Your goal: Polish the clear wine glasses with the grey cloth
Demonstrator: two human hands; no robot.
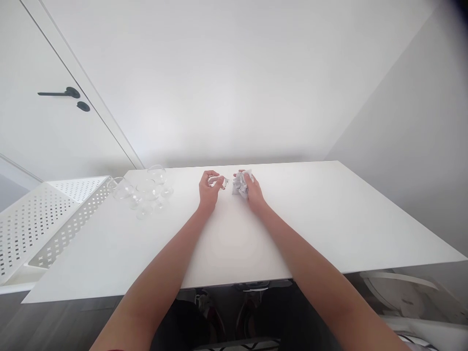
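Observation:
My left hand (pixel 208 194) is closed around the bowl of a clear stemmed wine glass (pixel 225 183), held on its side above the table. The stem points to the right, toward a crumpled light grey cloth (pixel 240 186). My right hand (pixel 255 191) is closed on this cloth, which seems to be wrapped over the foot end of the glass. The cloth hides the foot. To the left, several clear stemmed glasses (pixel 147 190) stand upright in a group.
A white table (pixel 310 214) carries everything and meets the wall at its far edge. White perforated panels (pixel 32 224) stand beyond its left side, below a door with a black handle (pixel 58 93). A clear-sided container (pixel 395 297) sits under the table's right front edge.

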